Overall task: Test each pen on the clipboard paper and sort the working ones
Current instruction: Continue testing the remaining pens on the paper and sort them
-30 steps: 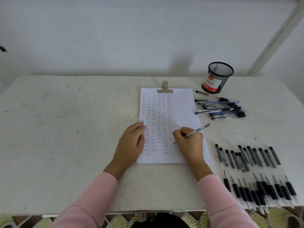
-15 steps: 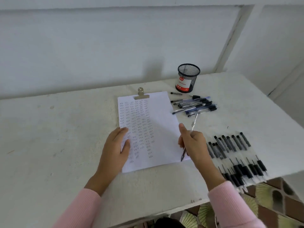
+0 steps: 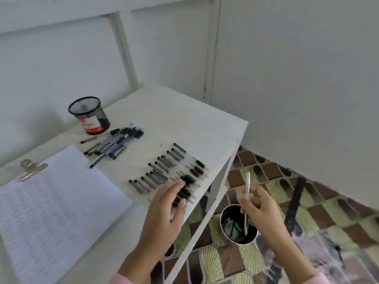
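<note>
Tiled floor (image 3: 332,218) beside the tabletop's (image 3: 194,124) right edge: a pen (image 3: 248,184), pinched upright by the right hand (image 3: 264,210), hangs over a metal tin (image 3: 223,228), probably as a reject. Left hand (image 3: 164,214) rests open-fingered on the pen rows (image 3: 164,167), seemingly untested; one sorted pile (image 3: 117,142) lies behind.

The table (image 3: 184,119) is showing white. At 10 o'clock, the mesh cup (image 3: 88,115) is showing black with a red-and-white label. The loose pens (image 3: 117,144) are mixing blue and black. The paper (image 3: 61,201) is carrying rows of dark marks on white. At 4 o'clock, the floor (image 3: 276,191) is showing brown bricks and yellow-green fans. The pen (image 3: 247,187) in the right hand (image 3: 262,210) is looking white. The sleeve (image 3: 121,280) is showing pink.
</note>
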